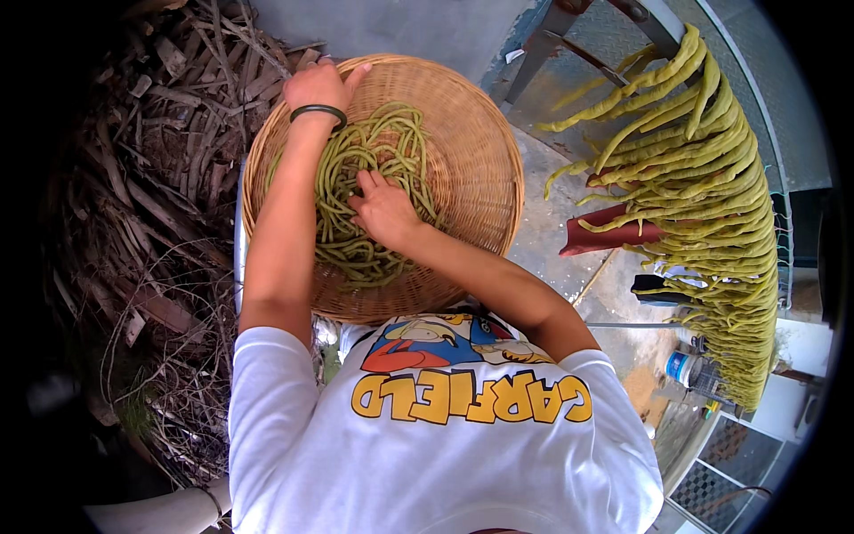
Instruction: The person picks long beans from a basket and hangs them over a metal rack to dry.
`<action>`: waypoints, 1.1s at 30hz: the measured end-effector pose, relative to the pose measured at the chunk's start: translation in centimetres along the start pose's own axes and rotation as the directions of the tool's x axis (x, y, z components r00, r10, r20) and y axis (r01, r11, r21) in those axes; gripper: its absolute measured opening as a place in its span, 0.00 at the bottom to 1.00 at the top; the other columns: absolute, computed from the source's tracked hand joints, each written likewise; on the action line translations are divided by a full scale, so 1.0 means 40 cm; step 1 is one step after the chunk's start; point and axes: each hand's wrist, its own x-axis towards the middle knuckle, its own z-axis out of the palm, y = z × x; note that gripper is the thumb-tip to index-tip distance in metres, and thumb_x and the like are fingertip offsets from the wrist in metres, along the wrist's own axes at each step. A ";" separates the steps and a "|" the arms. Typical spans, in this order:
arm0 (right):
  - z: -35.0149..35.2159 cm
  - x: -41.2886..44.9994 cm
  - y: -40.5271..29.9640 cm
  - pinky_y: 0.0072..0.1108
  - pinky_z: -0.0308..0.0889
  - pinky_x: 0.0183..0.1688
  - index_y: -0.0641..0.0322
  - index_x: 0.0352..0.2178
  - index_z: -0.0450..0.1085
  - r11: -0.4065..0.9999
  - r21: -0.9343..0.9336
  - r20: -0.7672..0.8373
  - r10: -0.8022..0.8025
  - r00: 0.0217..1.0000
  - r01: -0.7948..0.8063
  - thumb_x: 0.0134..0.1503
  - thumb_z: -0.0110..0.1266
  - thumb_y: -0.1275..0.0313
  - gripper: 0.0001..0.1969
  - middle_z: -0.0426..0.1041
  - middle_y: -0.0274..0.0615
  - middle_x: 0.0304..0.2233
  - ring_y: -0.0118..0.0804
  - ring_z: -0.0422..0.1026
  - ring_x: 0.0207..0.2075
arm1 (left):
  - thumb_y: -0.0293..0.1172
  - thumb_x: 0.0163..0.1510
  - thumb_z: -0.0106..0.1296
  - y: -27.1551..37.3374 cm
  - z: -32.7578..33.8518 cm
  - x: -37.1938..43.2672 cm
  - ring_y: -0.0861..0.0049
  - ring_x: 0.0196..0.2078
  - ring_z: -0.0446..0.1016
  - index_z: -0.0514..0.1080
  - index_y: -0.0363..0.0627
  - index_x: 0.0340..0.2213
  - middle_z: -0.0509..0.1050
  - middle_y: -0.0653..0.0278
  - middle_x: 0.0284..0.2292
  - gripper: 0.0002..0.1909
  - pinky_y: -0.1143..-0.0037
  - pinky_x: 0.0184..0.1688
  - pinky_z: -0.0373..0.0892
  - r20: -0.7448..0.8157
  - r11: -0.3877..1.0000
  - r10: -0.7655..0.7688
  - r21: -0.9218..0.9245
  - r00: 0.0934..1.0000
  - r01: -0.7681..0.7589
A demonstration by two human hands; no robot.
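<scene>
A round wicker basket (477, 153) rests tilted before my body, with a tangled heap of long green beans (400, 127) inside. At its upper left rim is my left hand (320, 87), its thumb over the inner side and its fingers around the edge, partly hidden; a dark bangle circles that wrist. My right hand (383, 207) lies on the middle of the heap with fingers bent among the beans. Whether it grips any strands cannot be told. More long green beans (720, 180) hang in a dense row at the right, apart from both hands.
Piled branches and broken wood (153, 220) fill the left side, close to the basket. A metal frame (554, 40) stands at the upper right. Beneath the hanging beans are a reddish curved piece (607, 230) and a white-and-blue bucket (679, 367) on the concrete floor.
</scene>
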 end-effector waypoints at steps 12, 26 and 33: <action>-0.402 -0.070 0.003 0.27 0.68 0.38 0.72 0.38 0.69 0.624 0.746 0.123 0.213 0.969 -0.232 0.56 0.54 0.74 0.10 0.75 0.45 0.33 0.39 0.74 0.34 | 0.72 0.49 0.41 -0.064 0.065 0.019 0.62 0.31 0.78 0.76 0.40 0.32 0.78 0.54 0.27 0.41 0.65 0.31 0.72 -0.008 0.999 -0.048 0.007 0.999 0.048; -0.872 -0.108 -0.145 0.16 0.57 0.25 0.69 0.31 0.72 0.990 0.139 -0.398 0.034 0.917 0.023 0.51 0.59 0.79 0.05 0.65 0.33 0.20 0.22 0.60 0.22 | 0.70 0.51 0.40 -0.043 0.054 0.032 0.60 0.34 0.78 0.74 0.38 0.34 0.78 0.51 0.31 0.40 0.65 0.34 0.73 0.045 1.000 0.002 -0.011 0.999 -0.001; -1.138 -0.086 -0.182 0.14 0.57 0.22 0.69 0.32 0.74 0.991 -0.006 -0.451 0.115 0.885 -0.132 0.56 0.56 0.71 0.09 0.69 0.30 0.20 0.18 0.62 0.20 | 0.69 0.52 0.40 -0.040 0.054 0.040 0.59 0.34 0.78 0.73 0.37 0.35 0.77 0.50 0.33 0.39 0.64 0.35 0.73 0.054 1.000 0.022 0.004 0.998 -0.022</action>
